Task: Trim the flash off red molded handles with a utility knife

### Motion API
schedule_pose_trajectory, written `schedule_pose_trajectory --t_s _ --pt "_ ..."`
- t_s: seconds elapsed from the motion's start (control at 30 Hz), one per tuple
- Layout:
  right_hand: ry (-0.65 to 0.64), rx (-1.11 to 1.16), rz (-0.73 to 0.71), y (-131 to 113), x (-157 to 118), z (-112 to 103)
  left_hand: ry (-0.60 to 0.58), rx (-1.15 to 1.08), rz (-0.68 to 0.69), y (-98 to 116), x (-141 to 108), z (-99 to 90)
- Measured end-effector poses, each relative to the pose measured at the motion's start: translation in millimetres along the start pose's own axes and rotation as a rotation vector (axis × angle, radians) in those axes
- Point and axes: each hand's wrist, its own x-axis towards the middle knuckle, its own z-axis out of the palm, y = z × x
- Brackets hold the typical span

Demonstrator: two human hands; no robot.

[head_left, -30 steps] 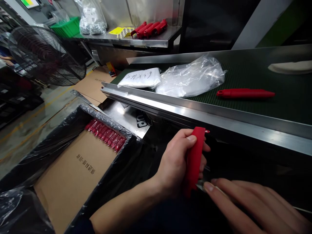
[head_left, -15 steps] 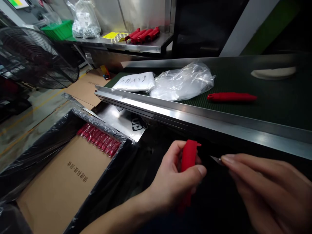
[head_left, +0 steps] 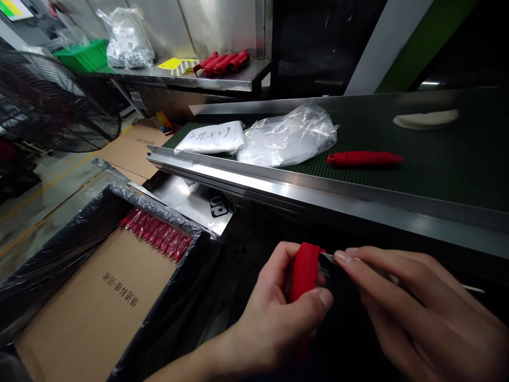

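Note:
A long red plastic part point(head_left: 304, 273) stands upright in my left hand point(head_left: 278, 307), whose fingers and thumb wrap round it. My right hand point(head_left: 409, 297) pinches a small pointed metal blade point(head_left: 328, 258) between thumb and fingers. The blade's tip is at the small red tab on the part's upper right edge; whether it touches cannot be made out. Another red part point(head_left: 365, 158) lies on the green ribbed belt point(head_left: 358, 179) beyond my hands.
Plastic bags point(head_left: 288, 138) and a white packet point(head_left: 212, 137) lie on the belt behind its metal rail point(head_left: 278, 185). At the left, a lined box point(head_left: 91, 297) holds bagged red parts. Several red parts point(head_left: 222, 63) rest on a metal table. A fan point(head_left: 59, 101) stands far left.
My right hand has moved left, bringing the blade up to the top of the red part. My left hand still holds the part. The whole view has shifted slightly.

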Motion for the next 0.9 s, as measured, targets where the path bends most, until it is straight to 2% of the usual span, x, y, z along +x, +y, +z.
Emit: schedule_pose_trajectory --t_s 0.1,0.17,0.23,0.33,0.47,0.63,0.9 --pt "0.014 -0.014 0.044 3.5 -1.7 1.4 -0.049 -0.024 -0.030 -1.0 -5.8 0.4" --pt "0.081 -0.013 0.149 8.1 -3.9 1.8 -0.124 -0.050 -0.041 -3.6 -10.3 1.2" --pt "0.150 -0.009 0.195 12.5 -7.2 0.7 -0.158 -0.104 -0.068 -7.1 -12.3 2.1" --pt "0.134 0.058 0.101 12.9 -12.6 -2.8 -0.130 -0.198 -0.107 -11.3 -7.6 2.4" --pt "0.088 0.126 0.009 1.5 -16.0 -4.7 -0.172 -0.312 -0.091 -12.5 2.3 1.7" --pt "0.078 0.147 0.053 -7.7 -12.3 -1.3 -0.203 -0.408 -0.111 -14.2 1.6 2.9" --pt "0.075 0.132 0.038 -6.2 -14.8 1.5 -0.222 -0.430 -0.137 -15.5 1.1 4.3"
